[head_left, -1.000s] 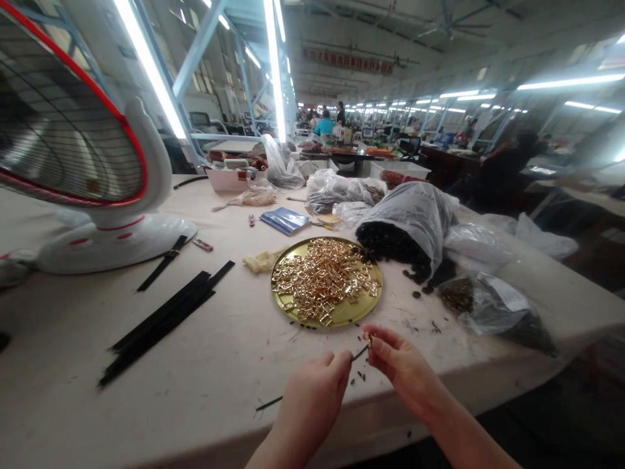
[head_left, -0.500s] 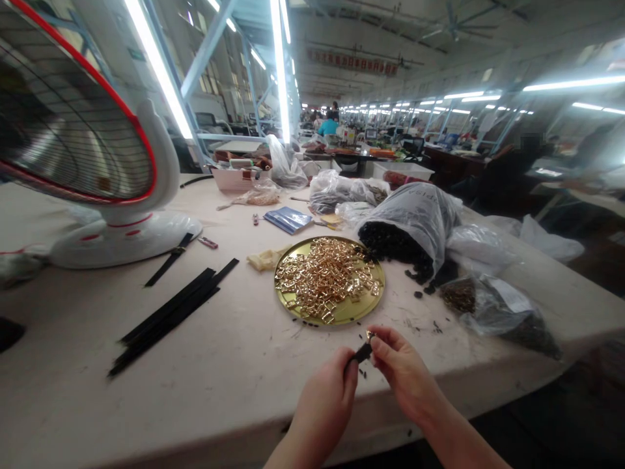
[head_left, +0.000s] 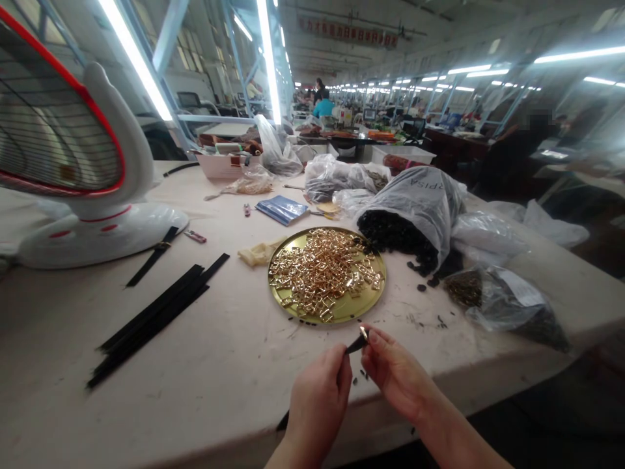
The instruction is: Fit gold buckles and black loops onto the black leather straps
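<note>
My left hand (head_left: pixel 319 391) is closed round a narrow black strap (head_left: pixel 355 344), whose short end sticks out toward my right hand. A dark strip shows below my left wrist at the table's edge, likely part of the same strap. At the tip sits a small gold buckle (head_left: pixel 364 333), pinched by the thumb and fingers of my right hand (head_left: pixel 395 368). My fingers hide part of the buckle. Just beyond both hands lies a round gold tray (head_left: pixel 344 314) heaped with gold buckles (head_left: pixel 322 267).
Black straps (head_left: pixel 156 319) lie left of the tray, near a white and red fan (head_left: pixel 102 228). A plastic bag (head_left: pixel 415 195) spills small black pieces at the right, beside a clear bag of metal parts (head_left: pixel 508 306). A blue packet (head_left: pixel 282 210) lies behind the tray.
My view has shifted slightly, so the table things sit a little further left. Both hands stay on the strap and buckle; the strap's end is now turned more edge-on.
</note>
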{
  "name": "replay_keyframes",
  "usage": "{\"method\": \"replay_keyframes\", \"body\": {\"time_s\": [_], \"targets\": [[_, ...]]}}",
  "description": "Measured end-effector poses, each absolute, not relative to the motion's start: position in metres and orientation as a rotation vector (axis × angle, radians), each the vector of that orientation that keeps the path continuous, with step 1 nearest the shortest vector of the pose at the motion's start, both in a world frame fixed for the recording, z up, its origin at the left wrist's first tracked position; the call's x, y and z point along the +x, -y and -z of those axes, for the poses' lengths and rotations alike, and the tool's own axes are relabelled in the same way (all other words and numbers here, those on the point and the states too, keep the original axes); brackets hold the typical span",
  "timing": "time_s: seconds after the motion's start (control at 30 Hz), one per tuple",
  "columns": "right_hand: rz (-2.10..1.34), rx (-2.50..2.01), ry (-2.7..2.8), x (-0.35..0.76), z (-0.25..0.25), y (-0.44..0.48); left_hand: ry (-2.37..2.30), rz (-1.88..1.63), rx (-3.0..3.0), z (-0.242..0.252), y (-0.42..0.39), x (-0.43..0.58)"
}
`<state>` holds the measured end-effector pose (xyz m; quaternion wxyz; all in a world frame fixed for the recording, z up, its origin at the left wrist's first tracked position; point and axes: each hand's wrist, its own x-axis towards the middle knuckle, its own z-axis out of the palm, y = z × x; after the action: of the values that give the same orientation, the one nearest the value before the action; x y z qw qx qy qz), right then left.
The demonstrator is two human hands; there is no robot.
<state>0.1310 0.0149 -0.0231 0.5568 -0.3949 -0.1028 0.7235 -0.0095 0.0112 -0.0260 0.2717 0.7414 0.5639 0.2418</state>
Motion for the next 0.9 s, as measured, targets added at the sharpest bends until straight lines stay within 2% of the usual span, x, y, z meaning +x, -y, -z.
{"method": "replay_keyframes", "body": {"time_s": [0.1,0.23,0.37,0.67,0.9], "targets": [[-1.655,-0.984,0.414,0.127,0.032,-0.013,-1.449,-0.651,1.904,0.024,-0.015,-0.004],[-1.447,-1.166,0.733,0.128,0.038,-0.012,-1.146,-0.632,1.363,0.017,-0.019,0.004],[-1.407,-1.189,0.881,0.128,0.033,-0.008,-1.001,-0.589,1.028,0.011,-0.021,0.005],[-1.278,-1.231,1.128,0.141,0.02,-0.006,-0.909,-0.632,1.013,0.013,-0.014,0.001],[-1.552,-1.188,1.028,0.148,0.007,-0.004,-0.879,-0.662,1.015,0.01,-0.007,0.003]]}}
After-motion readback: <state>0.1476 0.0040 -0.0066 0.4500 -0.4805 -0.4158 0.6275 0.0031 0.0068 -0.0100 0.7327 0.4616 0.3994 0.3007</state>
